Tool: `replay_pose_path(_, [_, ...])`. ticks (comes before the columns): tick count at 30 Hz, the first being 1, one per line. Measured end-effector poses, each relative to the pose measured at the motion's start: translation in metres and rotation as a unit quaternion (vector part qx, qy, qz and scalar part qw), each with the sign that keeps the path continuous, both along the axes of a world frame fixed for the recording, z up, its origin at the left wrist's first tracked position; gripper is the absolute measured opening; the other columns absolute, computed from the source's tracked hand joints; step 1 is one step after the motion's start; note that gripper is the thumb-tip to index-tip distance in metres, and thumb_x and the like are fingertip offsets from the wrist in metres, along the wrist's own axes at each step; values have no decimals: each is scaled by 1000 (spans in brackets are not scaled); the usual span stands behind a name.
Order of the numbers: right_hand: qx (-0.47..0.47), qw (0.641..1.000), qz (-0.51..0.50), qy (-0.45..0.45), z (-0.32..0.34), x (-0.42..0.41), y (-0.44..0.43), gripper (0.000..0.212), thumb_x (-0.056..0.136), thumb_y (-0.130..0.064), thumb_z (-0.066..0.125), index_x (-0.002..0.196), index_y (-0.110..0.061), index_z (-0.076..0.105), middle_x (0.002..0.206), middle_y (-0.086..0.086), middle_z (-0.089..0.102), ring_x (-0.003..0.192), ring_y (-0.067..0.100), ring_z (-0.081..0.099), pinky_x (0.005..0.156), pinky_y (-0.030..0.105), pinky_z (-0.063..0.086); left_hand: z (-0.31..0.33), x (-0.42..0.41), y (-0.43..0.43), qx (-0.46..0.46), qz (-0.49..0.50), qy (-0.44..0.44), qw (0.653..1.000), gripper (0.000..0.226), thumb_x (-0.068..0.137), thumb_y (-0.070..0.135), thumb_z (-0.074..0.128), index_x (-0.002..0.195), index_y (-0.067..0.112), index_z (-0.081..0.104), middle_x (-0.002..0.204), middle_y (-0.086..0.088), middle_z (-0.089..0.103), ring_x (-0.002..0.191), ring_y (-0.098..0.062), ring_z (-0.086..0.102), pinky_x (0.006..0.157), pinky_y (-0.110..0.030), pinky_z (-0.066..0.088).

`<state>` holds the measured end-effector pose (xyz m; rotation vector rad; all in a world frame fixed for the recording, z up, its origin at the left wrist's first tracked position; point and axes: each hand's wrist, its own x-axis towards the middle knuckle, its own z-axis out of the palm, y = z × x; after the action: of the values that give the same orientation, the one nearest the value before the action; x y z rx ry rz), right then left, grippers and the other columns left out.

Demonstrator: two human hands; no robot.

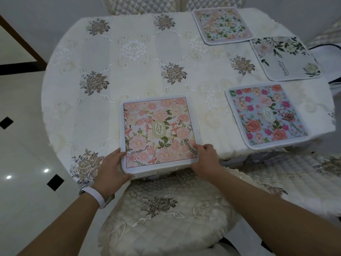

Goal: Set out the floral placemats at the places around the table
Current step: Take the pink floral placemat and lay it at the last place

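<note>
Pink mat [158, 133] lies flat at the near edge; blue mat [266, 116], white mat [285, 58] and pale mat [222, 25] line the right side.

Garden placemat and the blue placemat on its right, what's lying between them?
Nothing: only bare tablecloth separates the Garden placemat from the blue placemat, in the head view.

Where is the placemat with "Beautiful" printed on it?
The Beautiful placemat lies at the table's far right edge, between the pale floral mat behind and the blue floral mat.
</note>
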<state>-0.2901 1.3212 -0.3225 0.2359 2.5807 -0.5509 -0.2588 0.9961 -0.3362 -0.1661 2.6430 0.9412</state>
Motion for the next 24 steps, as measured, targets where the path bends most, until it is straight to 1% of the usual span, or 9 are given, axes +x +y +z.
replay_pose_path(3, [23, 999, 30, 18, 0, 2, 1, 70, 81, -21, 62, 146, -22, 36, 133, 9, 37, 120, 28, 39, 103, 39, 38, 0, -1, 0, -21, -13, -2, 1000, 89, 60, 28, 88, 139, 14, 49, 151, -9, 40, 139, -30, 34, 112, -53, 32])
replay_pose_path(7, [37, 997, 51, 39, -1, 5, 3, 66, 81, -24, 63, 143, -22, 40, 129, 9, 40, 117, 28, 41, 100, 39, 37, -14, -1, -10, -28, -27, -16, 999, 93, 55, 48, 82, 138, 23, 48, 148, 0, 43, 134, -24, 41, 105, -53, 42])
replay_pose_path(8, [39, 997, 57, 46, -2, 5, 4, 65, 81, -25, 64, 142, -21, 40, 129, 10, 41, 117, 28, 41, 99, 39, 38, -17, -1, -11, -23, -31, -14, 999, 93, 55, 50, 81, 138, 24, 48, 149, 0, 43, 134, -24, 41, 105, -53, 43])
replay_pose_path(11, [44, 995, 68, 51, -1, 4, 5, 63, 81, -27, 65, 139, -20, 43, 128, 11, 42, 116, 28, 43, 99, 40, 39, -21, 0, -11, -25, -25, -12, 999, 92, 57, 46, 83, 139, 22, 47, 151, -2, 40, 137, -25, 37, 108, -54, 39])
replay_pose_path(14, [46, 995, 73, 57, -2, 4, 6, 61, 81, -27, 65, 138, -19, 45, 128, 11, 43, 116, 29, 43, 99, 40, 39, -24, -1, -12, -15, -20, -15, 1000, 93, 56, 49, 82, 139, 25, 47, 151, 1, 40, 137, -23, 38, 108, -53, 40])
replay_pose_path(16, [48, 994, 72, 60, -2, 3, 5, 59, 81, -27, 65, 137, -19, 46, 129, 11, 43, 116, 29, 43, 99, 40, 39, -28, -2, -12, -11, -10, -19, 1000, 94, 56, 48, 83, 139, 25, 47, 152, 0, 39, 138, -23, 36, 109, -53, 39])
replay_pose_path(21, [50, 995, 80, 45, 3, 5, 5, 56, 84, -31, 61, 136, -18, 45, 130, 10, 42, 116, 29, 43, 99, 42, 41, -22, -1, -9, -36, -20, -18, 999, 93, 57, 50, 80, 140, 25, 45, 150, -2, 41, 137, -26, 38, 107, -55, 40])
replay_pose_path(22, [49, 994, 86, 50, 3, 5, 6, 55, 85, -33, 59, 135, -18, 45, 130, 10, 42, 115, 29, 44, 98, 42, 42, -17, -1, -6, -31, -22, -12, 999, 92, 59, 49, 79, 141, 26, 44, 151, -3, 39, 137, -28, 37, 108, -55, 38])
replay_pose_path(24, [46, 993, 97, 50, 6, 4, 8, 53, 88, -37, 55, 135, -17, 45, 132, 10, 43, 116, 30, 45, 97, 43, 43, -2, 2, 3, -31, -16, -4, 999, 84, 71, 38, 80, 143, 23, 41, 155, -8, 32, 142, -31, 28, 114, -55, 29])
